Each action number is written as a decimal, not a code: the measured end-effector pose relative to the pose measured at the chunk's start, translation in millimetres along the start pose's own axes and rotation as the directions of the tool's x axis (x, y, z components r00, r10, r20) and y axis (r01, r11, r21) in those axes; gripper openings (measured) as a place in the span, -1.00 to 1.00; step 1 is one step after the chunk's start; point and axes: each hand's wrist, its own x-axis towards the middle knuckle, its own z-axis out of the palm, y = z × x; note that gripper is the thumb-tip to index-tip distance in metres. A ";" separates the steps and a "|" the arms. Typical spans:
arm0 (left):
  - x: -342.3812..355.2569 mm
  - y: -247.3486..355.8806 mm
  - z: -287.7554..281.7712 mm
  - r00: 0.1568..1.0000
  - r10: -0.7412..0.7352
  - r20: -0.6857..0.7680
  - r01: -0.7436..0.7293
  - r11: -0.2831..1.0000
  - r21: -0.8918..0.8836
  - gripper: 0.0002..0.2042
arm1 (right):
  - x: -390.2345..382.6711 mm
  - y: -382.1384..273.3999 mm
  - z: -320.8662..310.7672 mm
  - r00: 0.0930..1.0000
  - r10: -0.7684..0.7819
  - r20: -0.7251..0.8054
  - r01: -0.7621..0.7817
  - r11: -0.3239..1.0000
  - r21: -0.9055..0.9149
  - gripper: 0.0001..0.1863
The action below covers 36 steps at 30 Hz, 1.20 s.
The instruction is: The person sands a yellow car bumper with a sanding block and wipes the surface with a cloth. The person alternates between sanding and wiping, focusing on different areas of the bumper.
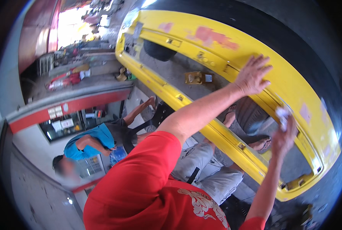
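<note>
Head view: yellow door frame [293,82] spanning the right side, stripped, window opening bare, paint worn to pink patches. Left hand [252,74] flat and open on the frame's upper rail, fingers spread, gripping nothing. Right hand [284,138] closed around a small white wad [282,114], pressed near the frame's inner edge. Likely stiff sheet metal, heavy, with sharp inner lips; best steadied by the broad outer rail. Wad looks soft and light. Far left, a seated person in a blue shirt [88,143].
</note>
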 end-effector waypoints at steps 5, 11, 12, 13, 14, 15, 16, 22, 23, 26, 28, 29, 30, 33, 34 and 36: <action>-64.0 15.1 -29.6 0.980 -0.129 -0.155 0.082 0.958 -0.274 -0.55 | -21.4 68.8 -69.7 0.985 -0.144 -0.098 0.098 0.922 -0.374 -0.58; -135.4 14.7 -64.2 0.948 -0.282 -0.144 0.226 0.922 -0.315 -0.59 | 29.3 -73.1 36.1 0.991 0.047 -0.125 -0.074 0.972 -0.222 -0.48; -139.3 12.9 -70.8 0.944 -0.304 -0.125 0.252 0.913 -0.319 -0.60 | 43.9 -97.5 58.5 0.992 0.026 -0.126 -0.040 0.994 -0.104 -0.51; -140.8 11.3 -77.0 0.937 -0.332 -0.106 0.285 0.904 -0.319 -0.61 | 52.9 -121.8 76.5 0.997 0.035 -0.072 -0.035 0.999 -0.001 -0.45; -138.3 7.6 -83.4 0.934 -0.337 -0.117 0.289 0.907 -0.308 -0.63 | 60.2 -146.2 91.5 0.997 -0.004 -0.077 0.005 1.000 0.014 -0.46; -134.8 5.1 -89.4 0.930 -0.343 -0.131 0.293 0.909 -0.295 -0.65 | 66.0 -160.9 100.0 0.997 -0.073 -0.038 0.074 0.997 0.029 -0.48; -127.3 0.4 -95.5 0.927 -0.343 -0.152 0.290 0.911 -0.293 -0.66 | 71.9 -166.4 102.7 0.997 -0.068 -0.045 0.069 0.998 0.016 -0.48; -60.8 -10.3 -90.7 0.953 -0.304 0.005 0.279 0.868 -0.411 -0.90 | 44.9 -74.8 31.9 0.991 -0.043 -0.127 0.023 0.988 -0.155 -0.52; -49.7 -7.5 -80.2 0.980 -0.193 0.053 0.198 0.895 -0.400 -0.91 | 28.1 -46.5 8.8 0.984 0.015 -0.180 -0.070 0.949 -0.306 -0.59; -13.8 -3.9 -46.7 0.989 0.071 0.129 -0.027 0.950 -0.310 -0.93 | -5.5 45.1 -50.4 0.946 0.127 -0.299 -0.230 0.912 -0.339 -0.72; 1.1 -5.7 -36.4 0.979 0.046 0.199 -0.001 0.975 -0.223 -0.89 | -19.2 93.6 -74.0 0.928 0.206 -0.312 -0.322 0.863 -0.389 -0.69; 5.9 -7.2 -34.3 0.970 0.019 0.241 0.025 0.984 -0.176 -0.87 | -23.8 109.2 -78.7 0.893 0.342 -0.291 -0.436 0.818 -0.374 -0.66; 8.2 -8.3 -33.5 0.970 0.046 0.239 -0.014 0.991 -0.133 -0.84 | -29.0 119.0 -77.1 0.914 0.265 -0.306 -0.369 0.857 -0.360 -0.66; 7.7 -7.8 -33.2 0.962 0.081 0.260 -0.044 0.988 -0.147 -0.85 | -40.1 129.3 -71.3 0.902 0.278 -0.331 -0.384 0.866 -0.319 -0.66; 7.4 -4.6 -29.4 0.962 0.103 0.252 -0.072 0.989 -0.130 -0.86 | -42.5 129.8 -68.4 0.896 0.271 -0.353 -0.388 0.864 -0.322 -0.66; 6.8 9.1 -14.6 0.960 0.119 0.254 -0.097 0.990 -0.098 -0.88 | -45.6 130.4 -64.4 0.912 0.226 -0.343 -0.347 0.870 -0.350 -0.67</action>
